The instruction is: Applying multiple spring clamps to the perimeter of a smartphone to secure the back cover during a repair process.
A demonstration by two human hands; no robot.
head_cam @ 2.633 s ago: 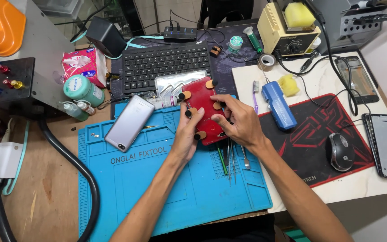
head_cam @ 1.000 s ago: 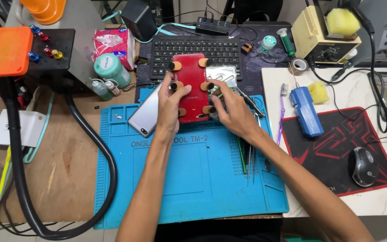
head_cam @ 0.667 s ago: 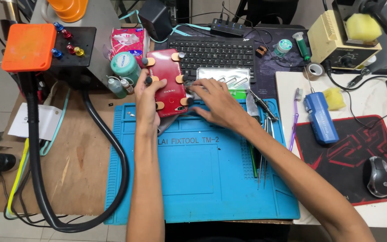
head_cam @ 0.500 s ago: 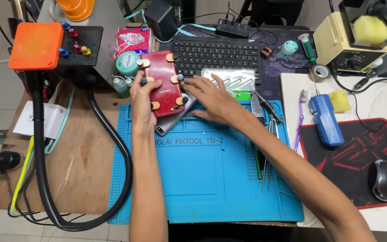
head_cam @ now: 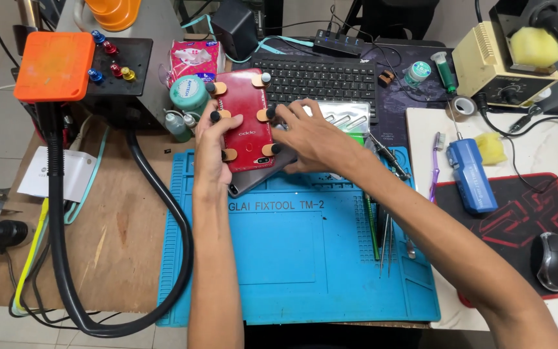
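Red phone (head_cam: 248, 119) now further toward keyboard (head_cam: 321, 79), off the blue mat (head_cam: 298, 252). Left hand (head_cam: 211, 145) grips its left edge, fingers curled; right hand (head_cam: 311, 139) fingers spread, fingertips on its right-side clamps; grey phone (head_cam: 259, 178) beneath

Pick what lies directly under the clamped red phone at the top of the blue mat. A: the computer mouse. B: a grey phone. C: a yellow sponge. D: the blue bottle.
B: a grey phone shows under the red phone, which the left hand holds.
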